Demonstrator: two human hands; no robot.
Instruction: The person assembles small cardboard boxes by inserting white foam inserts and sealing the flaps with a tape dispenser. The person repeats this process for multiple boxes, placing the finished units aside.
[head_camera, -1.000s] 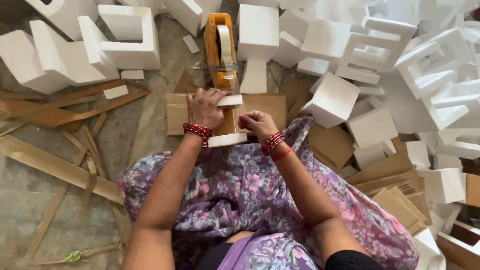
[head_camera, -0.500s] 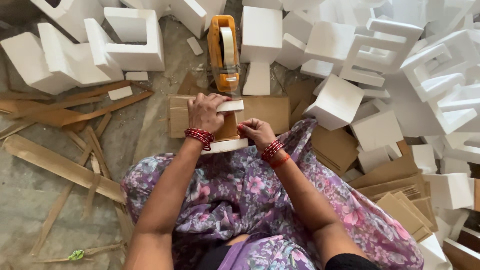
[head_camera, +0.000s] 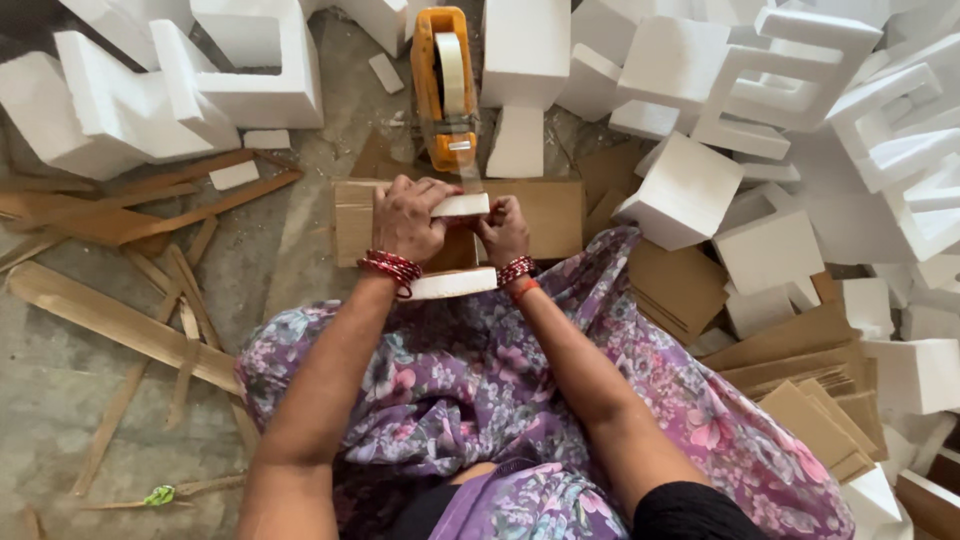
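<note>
My left hand (head_camera: 408, 215) grips the top of a small block made of two white foam strips (head_camera: 452, 283) with brown cardboard between them. My right hand (head_camera: 503, 230) is closed on the right side of the same block, just under its upper strip (head_camera: 462, 205). The block rests on a flat brown cardboard sheet (head_camera: 552, 210) in front of my knees. An orange tape dispenser (head_camera: 446, 85) with a clear tape roll stands just beyond the block, its blade end close to my fingers. Red bangles are on both wrists.
White foam blocks and moulded foam pieces (head_camera: 240, 70) are piled at the back and along the right (head_camera: 685, 190). Cardboard strips (head_camera: 110, 320) lie on the concrete floor at the left. Stacked cardboard pieces (head_camera: 810, 410) sit at the right.
Both hands have shifted a little toward the tape dispenser, and my right hand has moved up from the lower strip to the block's upper right side.
</note>
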